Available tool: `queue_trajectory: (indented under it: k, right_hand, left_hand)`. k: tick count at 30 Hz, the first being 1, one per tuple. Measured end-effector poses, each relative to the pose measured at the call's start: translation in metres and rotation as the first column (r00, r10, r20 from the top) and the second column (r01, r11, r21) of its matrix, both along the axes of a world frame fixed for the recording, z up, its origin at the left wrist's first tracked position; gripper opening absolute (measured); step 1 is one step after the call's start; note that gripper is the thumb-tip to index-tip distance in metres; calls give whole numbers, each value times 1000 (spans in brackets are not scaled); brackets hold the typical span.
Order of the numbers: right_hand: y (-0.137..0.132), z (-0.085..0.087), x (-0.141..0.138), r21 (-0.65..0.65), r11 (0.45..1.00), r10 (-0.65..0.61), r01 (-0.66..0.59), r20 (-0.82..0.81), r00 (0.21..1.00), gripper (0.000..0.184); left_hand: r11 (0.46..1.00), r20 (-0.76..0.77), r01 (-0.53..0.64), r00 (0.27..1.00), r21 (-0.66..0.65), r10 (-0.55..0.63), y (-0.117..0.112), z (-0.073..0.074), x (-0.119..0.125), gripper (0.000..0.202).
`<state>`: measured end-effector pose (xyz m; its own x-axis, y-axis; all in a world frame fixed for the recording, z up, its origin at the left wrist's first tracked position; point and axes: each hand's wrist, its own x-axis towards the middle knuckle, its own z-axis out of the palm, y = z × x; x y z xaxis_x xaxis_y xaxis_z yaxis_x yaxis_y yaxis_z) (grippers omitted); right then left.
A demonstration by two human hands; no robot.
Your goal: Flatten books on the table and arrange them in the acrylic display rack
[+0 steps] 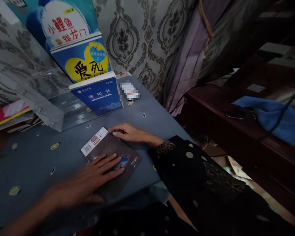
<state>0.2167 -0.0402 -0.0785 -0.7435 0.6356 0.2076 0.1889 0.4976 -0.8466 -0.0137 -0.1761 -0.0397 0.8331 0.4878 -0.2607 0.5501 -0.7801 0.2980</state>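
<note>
A dark brown book (113, 149) lies flat, turned at an angle, near the front edge of the table. Its upward side carries a white barcode strip and a small blue picture. My left hand (93, 178) rests on the book's near left part, fingers stretched and spread over the cover. Along the far right edge sits my right hand (129, 132), its fingertips touching the corner by the barcode strip. A gap shows between its thumb and forefinger, and neither finger is wrapped round the book.
A clear acrylic stand (57, 114) holds a blue 2022 booklet (97, 93), a yellow-heart book (88, 60) and a teal picture book (64, 19). A blurred-out item (129, 90) lies beside it. Papers (12, 114) are stacked left. A blue cloth (272, 118) covers part of the dark red furniture (218, 111) at right.
</note>
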Motion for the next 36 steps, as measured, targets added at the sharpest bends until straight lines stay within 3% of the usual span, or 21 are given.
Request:
queue_trajectory:
  k: [3,6,10,13,17,21,24,27,36]
  right_hand:
    - [1,2,-1,-17,1000,11,-11,-3,1000,30]
    - [3,6,2,-26,999,39,-39,-16,999,27]
    - [9,10,10,-56,998,16,-17,-6,1000,30]
    - [14,6,19,-114,989,-94,91,-16,995,32]
    - [16,-5,34,-205,956,-229,208,-82,970,34]
    - [15,-13,43,-255,937,-275,237,-125,953,38]
    - [13,-13,44,-246,938,-280,244,-127,951,39]
    - [12,-11,42,-205,945,-283,256,-114,952,42]
    - [11,-7,43,-63,961,-273,270,-52,961,43]
  left_hand:
    - [993,-27,4,1000,119,-1,-2,-7,3,87]
    - [956,-62,-35,997,292,56,-7,-18,22,76]
    - [819,-86,-192,956,541,282,-12,-23,62,63]
    - [751,-77,-270,917,603,391,-7,-17,84,59]
    - [799,-37,-330,915,503,401,12,-8,87,67]
    - [850,104,-357,933,387,345,36,-11,76,107]
    - [890,130,-311,950,334,283,51,-14,74,122]
    - [917,134,-274,960,291,245,62,-15,74,126]
    - [919,159,-302,950,252,268,65,-18,72,121]
